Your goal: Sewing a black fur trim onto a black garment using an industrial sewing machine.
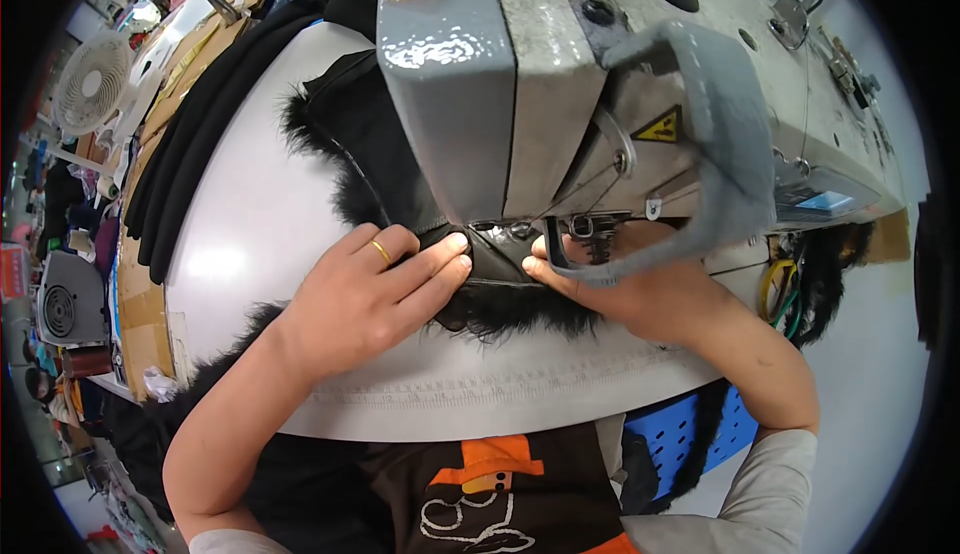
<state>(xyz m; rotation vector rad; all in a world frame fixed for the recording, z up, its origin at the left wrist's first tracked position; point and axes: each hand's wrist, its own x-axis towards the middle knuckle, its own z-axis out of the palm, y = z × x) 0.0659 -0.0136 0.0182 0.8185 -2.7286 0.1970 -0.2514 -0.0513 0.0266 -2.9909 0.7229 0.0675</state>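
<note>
A black garment piece (375, 154) with smooth panels and a fur edge lies under the head of a grey and white sewing machine (450, 104). My left hand (350, 294), a ring on one finger, pinches its dark cloth between thumb and finger, left of the presser foot. On the other side my right hand (650, 284) also closes on the cloth, thumb and finger near its edge. Part of the right hand is hidden behind the machine's grey guard (740, 144). Black fur (530, 314) hangs toward me below both hands. The needle area is partly covered.
Folded black cloth (215, 144) lies along the white table's (400, 404) left side, beside cardboard (145, 324). A white fan (95, 82) stands farther left. Yellow-handled scissors (775, 289) and dark fur (825, 294) lie at right. A blue perforated crate (665, 439) sits below the table.
</note>
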